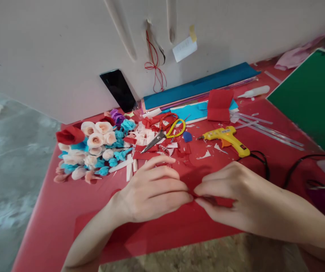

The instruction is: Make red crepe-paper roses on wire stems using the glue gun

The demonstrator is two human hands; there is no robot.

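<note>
Where the hands meet: both sets of fingers come together just above the worktop (44,230), near its front edge.
Right hand (232,190): thumb and forefinger pinch what looks like a small red piece (210,199), hard to make out against the red below.
Left hand (151,194): fingers lie side by side, the forefinger tip beside the right hand's pinch; its thumb is hidden, so I cannot tell whether it grips the piece too.
Red sheet (148,238): flat under both hands.
Flowers (95,140): a heap of white, blue, pink, red and purple ones, beyond the left hand and to its left.
Scissors (160,136): lying among red and white scraps (142,134), one handle loop red, the other yellow.
Glue gun (224,138): yellow, on its side beyond the right hand, nozzle to the left.
Clear sticks (278,135): scattered right of the glue gun, near a white bottle (255,91).
Phone (118,90): leaning on the pale wall (51,49).
Green board (312,98): far right.
</note>
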